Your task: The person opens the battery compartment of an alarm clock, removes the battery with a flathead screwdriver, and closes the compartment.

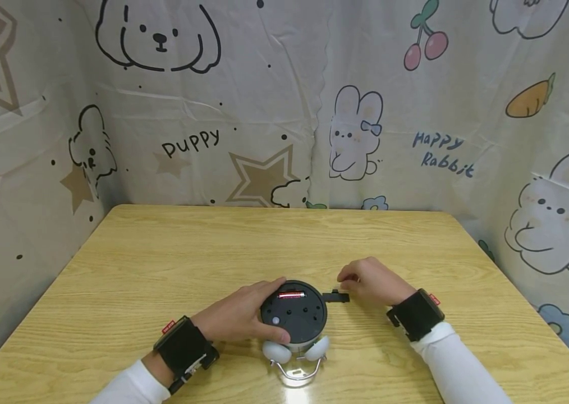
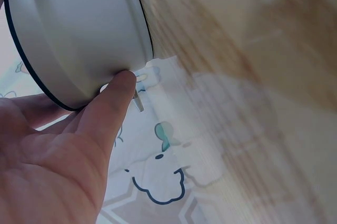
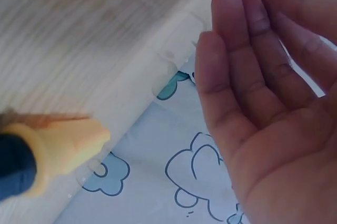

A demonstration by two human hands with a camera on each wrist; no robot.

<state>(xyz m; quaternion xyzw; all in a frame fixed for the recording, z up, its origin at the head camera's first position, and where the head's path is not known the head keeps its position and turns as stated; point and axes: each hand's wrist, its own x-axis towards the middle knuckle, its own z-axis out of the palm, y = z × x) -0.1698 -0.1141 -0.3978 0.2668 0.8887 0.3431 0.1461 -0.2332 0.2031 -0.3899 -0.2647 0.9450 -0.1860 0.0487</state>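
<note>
A twin-bell alarm clock (image 1: 297, 317) lies with its black back up, bells and handle toward the person. One red battery (image 1: 292, 294) sits in the slot in its back. My left hand (image 1: 244, 311) holds the clock from the left, thumb on the near part of the back. In the left wrist view a finger presses the clock's pale side wall (image 2: 79, 29). Beside the clock's right edge is a small flat black piece, like a battery cover (image 1: 336, 297). Just past its right end is my right hand (image 1: 372, 280), fingers loosely bent, nothing in them; the right wrist view shows its palm.
A yellow object with a dark end (image 3: 58, 147) shows at the left of the right wrist view. The wooden table (image 1: 188, 241) meets a printed curtain (image 1: 264, 112) at the back and sides. Black devices are strapped to both wrists.
</note>
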